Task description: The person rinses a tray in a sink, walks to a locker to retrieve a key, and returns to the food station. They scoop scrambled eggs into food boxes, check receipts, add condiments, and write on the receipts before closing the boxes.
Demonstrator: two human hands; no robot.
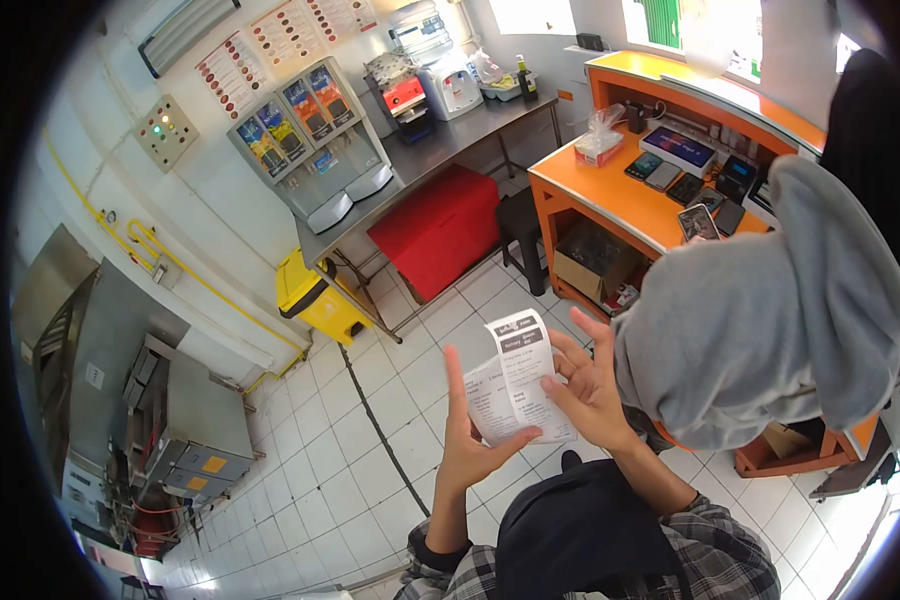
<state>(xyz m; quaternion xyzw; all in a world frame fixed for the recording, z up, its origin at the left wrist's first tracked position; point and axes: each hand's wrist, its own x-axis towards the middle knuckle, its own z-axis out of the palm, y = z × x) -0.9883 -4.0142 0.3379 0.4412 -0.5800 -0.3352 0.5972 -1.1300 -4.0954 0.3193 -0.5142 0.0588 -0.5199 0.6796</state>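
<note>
Two printed paper receipts are between my hands in the middle of the head view. The front receipt (526,362) is a narrow upright strip with dark header blocks and a curled top. Behind it lies a wider receipt (484,402), partly covered by the strip. My left hand (470,452) grips the lower left of the papers, its thumb across the bottom and its index finger pointing up. On the other side my right hand (592,402) pinches the strip's right edge with its thumb in front; some of its fingers spread behind the paper.
Close on my right stands a person in a grey head covering (760,310), at an orange counter (560,180) bearing several phones (662,176). Ahead are a red chest (440,232), a yellow bin (320,300), a black stool (520,235) and a drink dispenser (315,150) on a steel table.
</note>
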